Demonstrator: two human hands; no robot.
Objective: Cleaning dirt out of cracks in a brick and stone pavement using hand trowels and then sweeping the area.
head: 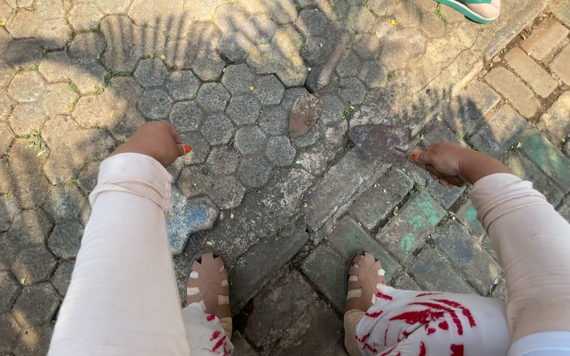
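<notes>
My right hand (446, 161) has its grip closed around the handle of a trowel (380, 140), whose rusty blade lies flat on the paving stones (232, 99) just left of my fingers. My left hand (156, 140) hangs curled and empty, holding nothing. A second trowel (306, 112) lies on the stones between both hands, beyond my sandals (209, 285).
</notes>
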